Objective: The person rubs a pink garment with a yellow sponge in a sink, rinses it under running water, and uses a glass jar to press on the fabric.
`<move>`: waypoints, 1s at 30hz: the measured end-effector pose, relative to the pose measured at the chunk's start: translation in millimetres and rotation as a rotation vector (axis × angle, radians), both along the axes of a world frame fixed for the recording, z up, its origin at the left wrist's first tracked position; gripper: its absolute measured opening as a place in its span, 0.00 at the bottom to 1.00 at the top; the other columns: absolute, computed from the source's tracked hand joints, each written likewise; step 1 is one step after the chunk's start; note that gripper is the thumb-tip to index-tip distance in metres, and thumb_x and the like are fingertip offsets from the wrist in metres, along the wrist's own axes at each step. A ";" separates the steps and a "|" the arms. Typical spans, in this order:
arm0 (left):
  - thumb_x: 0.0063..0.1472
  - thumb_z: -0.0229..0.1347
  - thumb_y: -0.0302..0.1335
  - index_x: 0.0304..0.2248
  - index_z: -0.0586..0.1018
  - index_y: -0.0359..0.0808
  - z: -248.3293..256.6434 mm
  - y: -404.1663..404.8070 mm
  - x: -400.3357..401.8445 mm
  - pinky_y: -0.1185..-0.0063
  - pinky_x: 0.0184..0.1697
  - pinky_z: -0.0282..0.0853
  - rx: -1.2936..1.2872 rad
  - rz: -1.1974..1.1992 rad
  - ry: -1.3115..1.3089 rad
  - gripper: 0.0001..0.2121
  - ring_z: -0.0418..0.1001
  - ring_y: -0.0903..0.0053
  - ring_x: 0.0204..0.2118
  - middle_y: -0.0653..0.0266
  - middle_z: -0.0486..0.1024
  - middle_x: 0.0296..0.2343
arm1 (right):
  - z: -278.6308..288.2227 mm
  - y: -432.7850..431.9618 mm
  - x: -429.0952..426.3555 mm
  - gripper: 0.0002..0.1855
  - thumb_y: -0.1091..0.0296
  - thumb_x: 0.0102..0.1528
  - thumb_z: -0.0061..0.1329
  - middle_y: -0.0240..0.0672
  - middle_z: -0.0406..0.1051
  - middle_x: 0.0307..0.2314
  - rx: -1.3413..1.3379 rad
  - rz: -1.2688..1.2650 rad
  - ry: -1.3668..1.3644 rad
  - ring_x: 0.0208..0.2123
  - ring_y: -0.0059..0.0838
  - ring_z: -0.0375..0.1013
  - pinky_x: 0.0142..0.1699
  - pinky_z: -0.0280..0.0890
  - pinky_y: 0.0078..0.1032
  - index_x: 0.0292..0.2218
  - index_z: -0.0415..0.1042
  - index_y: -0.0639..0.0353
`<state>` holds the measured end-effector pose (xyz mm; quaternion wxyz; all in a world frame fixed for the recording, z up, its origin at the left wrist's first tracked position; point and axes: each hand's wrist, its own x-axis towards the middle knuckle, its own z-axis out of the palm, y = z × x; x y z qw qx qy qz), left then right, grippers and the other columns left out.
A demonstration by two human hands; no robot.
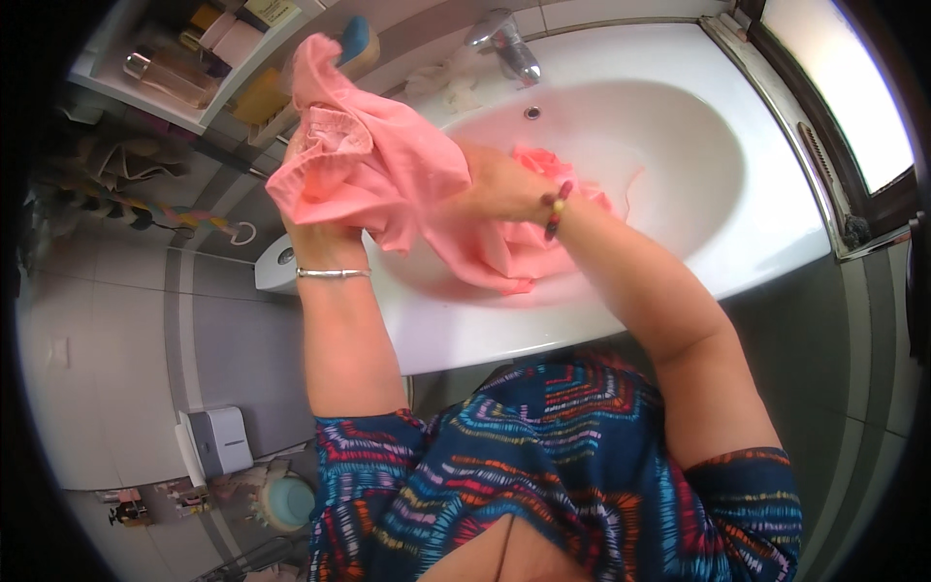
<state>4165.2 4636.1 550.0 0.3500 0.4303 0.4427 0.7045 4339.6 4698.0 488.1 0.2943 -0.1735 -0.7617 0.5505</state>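
A pink cloth garment (393,145) with a gathered elastic edge is lifted above the left side of a white washbasin (698,131). My left hand (324,236), below a silver bangle, holds the garment up from behind; the cloth hides most of its fingers. On the cloth's right side my right hand (502,182) grips a fold, its fingertips out of sight. A beaded bracelet circles that wrist. Lower folds of pink cloth (502,254) hang into the bowl, and a thin pink cord (631,190) lies against its inner wall.
A chrome faucet (509,51) stands at the basin's back rim, near a crumpled whitish mesh (454,84). At upper left, a white shelf (211,116) holds bottles and boxes. A yellow soap bar (260,96) sits close to the raised cloth. A comb (816,149) lies on the windowsill.
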 end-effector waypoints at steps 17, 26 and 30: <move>0.59 0.44 0.28 0.42 0.67 0.30 -58.3 -8.7 -0.3 0.75 0.39 0.65 -0.100 -0.296 -0.601 0.13 0.67 0.73 0.35 0.61 0.68 0.36 | -20.2 22.4 11.1 0.20 0.73 0.52 0.26 0.48 0.64 0.41 -1.053 -0.314 0.657 0.42 0.41 0.66 0.49 0.62 0.35 0.46 0.57 0.71; 0.57 0.47 0.34 0.43 0.66 0.30 -83.1 -6.4 -24.8 0.70 0.47 0.61 -0.286 -0.098 -0.180 0.18 0.64 0.68 0.42 0.55 0.66 0.41 | -17.6 26.5 37.7 0.21 0.65 0.53 0.26 0.50 0.67 0.35 -1.052 -0.398 0.721 0.36 0.43 0.69 0.43 0.66 0.35 0.41 0.61 0.72; 0.53 0.51 0.46 0.44 0.65 0.33 -83.0 -7.7 2.4 0.57 0.48 0.54 -0.508 -0.014 -0.310 0.27 0.53 0.60 0.50 0.50 0.60 0.44 | -32.4 39.9 42.6 0.19 0.64 0.52 0.30 0.50 0.67 0.34 -0.952 -0.431 0.787 0.34 0.45 0.70 0.41 0.66 0.38 0.39 0.62 0.71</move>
